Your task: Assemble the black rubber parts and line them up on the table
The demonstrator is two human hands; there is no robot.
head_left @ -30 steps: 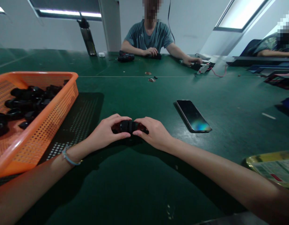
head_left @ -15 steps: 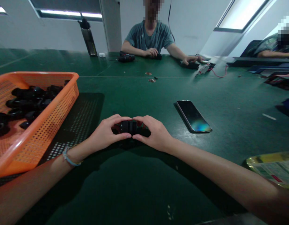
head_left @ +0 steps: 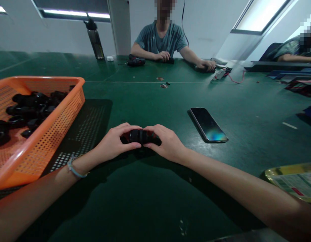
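Observation:
A short black cylindrical part (head_left: 138, 136) with ridged bands lies crosswise between my two hands, just over the green table (head_left: 145, 201). Thumb and fingers of my left hand (head_left: 117, 137) curl around its left end. My right hand (head_left: 167, 141) grips the right end the same way, its fingertips almost meeting those of the left. The ends of the part are partly hidden in the palms, and its exact kind cannot be made out. To the left, an orange perforated basket (head_left: 70, 104) holds several similar-looking black parts (head_left: 37, 104).
A phone (head_left: 208, 125) lies right of my hands. A yellow-edged packet (head_left: 294, 179) sits at the right edge. Across the table are a seated person (head_left: 160, 40), a bottle (head_left: 95, 42), a power drill (head_left: 136, 61) and a small device with a red wire (head_left: 221, 73).
My hands stay in place around the black part; my right thumb has shifted slightly. Across the table, the person's hand at the right has moved onto a dark object.

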